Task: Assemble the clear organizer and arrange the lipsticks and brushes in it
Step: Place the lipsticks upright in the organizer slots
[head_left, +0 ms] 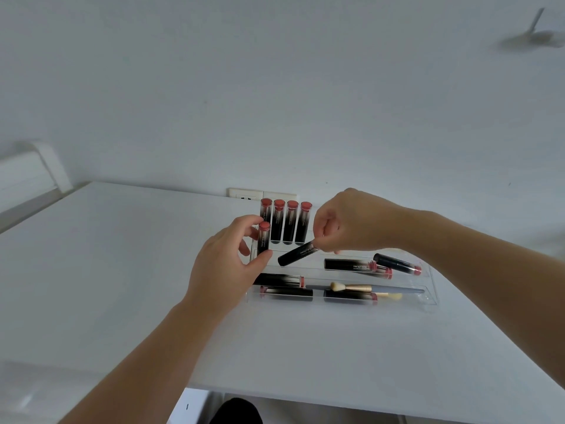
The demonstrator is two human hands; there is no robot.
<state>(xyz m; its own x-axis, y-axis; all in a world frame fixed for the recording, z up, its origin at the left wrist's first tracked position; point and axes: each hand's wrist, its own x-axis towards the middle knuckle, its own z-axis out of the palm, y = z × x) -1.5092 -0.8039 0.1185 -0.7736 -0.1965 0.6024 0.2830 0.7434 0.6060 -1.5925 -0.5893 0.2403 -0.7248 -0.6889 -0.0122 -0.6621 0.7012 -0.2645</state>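
Upright black lipsticks with pink caps (pixel 286 221) block the clear acrylic organizer's (pixel 428 298) far-left corner; the white counter's (pixel 305 347) near edge lies bare.

A white table (pixel 107 270) stands against a pale wall (pixel 275 87); a wall socket (pixel 246 195) sits just behind it.

Clear glossy plastic organizer (pixel 429 296), glossy lipsticks (pixel 350 264) (probably plastic), matt table (pixel 122 270).

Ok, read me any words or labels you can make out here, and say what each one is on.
"Hang Fang", roughly: white print on the lipstick pinched in the right hand; blurred, so uncertain.
The same print on a lying lipstick in the clear organizer; smaller line beneath unreadable.
Print on the upright lipsticks: too blurred.
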